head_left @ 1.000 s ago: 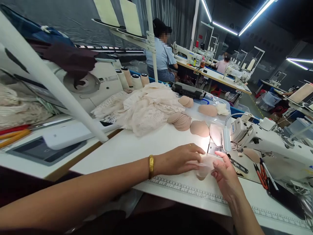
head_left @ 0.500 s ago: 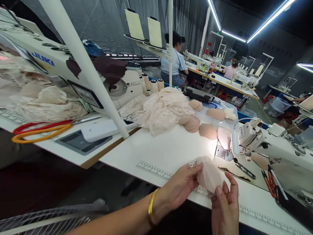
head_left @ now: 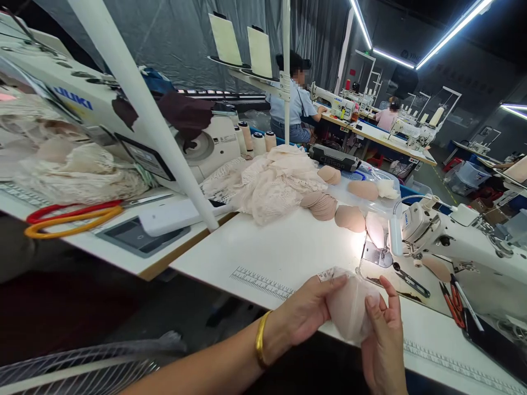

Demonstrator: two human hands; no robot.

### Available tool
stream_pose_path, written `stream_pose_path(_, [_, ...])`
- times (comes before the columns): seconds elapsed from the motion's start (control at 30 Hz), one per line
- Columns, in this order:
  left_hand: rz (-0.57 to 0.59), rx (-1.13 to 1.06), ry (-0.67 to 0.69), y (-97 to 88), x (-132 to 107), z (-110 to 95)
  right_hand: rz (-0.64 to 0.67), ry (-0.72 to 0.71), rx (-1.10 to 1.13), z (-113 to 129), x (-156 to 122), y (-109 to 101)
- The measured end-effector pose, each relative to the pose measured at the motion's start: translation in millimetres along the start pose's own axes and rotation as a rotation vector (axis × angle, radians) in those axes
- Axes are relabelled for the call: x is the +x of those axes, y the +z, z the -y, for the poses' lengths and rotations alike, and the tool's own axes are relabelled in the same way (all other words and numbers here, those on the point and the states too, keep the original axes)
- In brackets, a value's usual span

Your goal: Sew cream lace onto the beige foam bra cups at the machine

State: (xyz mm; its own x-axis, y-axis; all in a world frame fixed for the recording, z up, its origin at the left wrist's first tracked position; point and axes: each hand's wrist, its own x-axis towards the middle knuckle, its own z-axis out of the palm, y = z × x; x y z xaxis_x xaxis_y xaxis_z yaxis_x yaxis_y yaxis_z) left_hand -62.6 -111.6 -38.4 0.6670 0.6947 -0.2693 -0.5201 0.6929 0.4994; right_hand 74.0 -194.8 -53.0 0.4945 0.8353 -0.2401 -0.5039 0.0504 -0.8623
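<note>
Between my two hands is a pale, sheer bra cup (head_left: 349,307) with a strip of lace along its upper left edge. My left hand (head_left: 308,310) pinches its left side, thumb on top. On the right side, my right hand (head_left: 382,323) grips it with the thumb in front and the index finger raised. The cup is held above the front edge of the white sewing table (head_left: 247,247). Beyond it stands a sewing machine (head_left: 444,230), its lamp lighting the needle plate (head_left: 376,255). Stacked beige pads (head_left: 319,206) lie near a heap of cream lace fabric (head_left: 272,184).
Black thread snips (head_left: 411,280) and orange-handled scissors (head_left: 453,307) lie right of the needle plate. A white pole (head_left: 144,115) rises at the left, near large scissors (head_left: 74,219) and another sewing machine (head_left: 82,99). A co-worker (head_left: 290,104) sits further back.
The cup has turned to show a broader, rounder face with a seam down it. My right thumb has moved up along its right edge. Both hands stay on it.
</note>
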Motion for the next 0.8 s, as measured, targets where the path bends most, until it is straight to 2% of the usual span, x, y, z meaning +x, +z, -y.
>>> stream_pose_path(0.07, [-0.052, 0.048, 0.045, 4.3, -0.2, 2.3, 0.026, 0.026, 0.01, -2.6, -0.5, -2.8])
stream_pose_path(0.13, [-0.093, 0.054, 0.035, 7.7, 0.2, 4.2, 0.08, 0.069, 0.011, -3.3, -0.8, -6.6])
stream_pose_path(0.27, [-0.113, 0.064, 0.022, 11.2, 0.5, 6.1, 0.163, 0.106, -0.01, -0.9, -2.7, -10.3])
stream_pose_path(0.43, [-0.089, 0.114, 0.029, 12.2, -0.1, 6.2, 0.111, 0.029, -0.028, 1.3, -2.6, -6.9])
stream_pose_path(0.67, [0.005, 0.075, 0.002, 16.4, 4.9, 4.6, 0.045, -0.043, -0.047, 2.6, -2.8, -4.5])
stream_pose_path(0.8, [-0.012, 0.11, -0.015, 21.0, 7.0, 7.5, 0.025, -0.057, -0.053, 7.0, -9.5, 1.6])
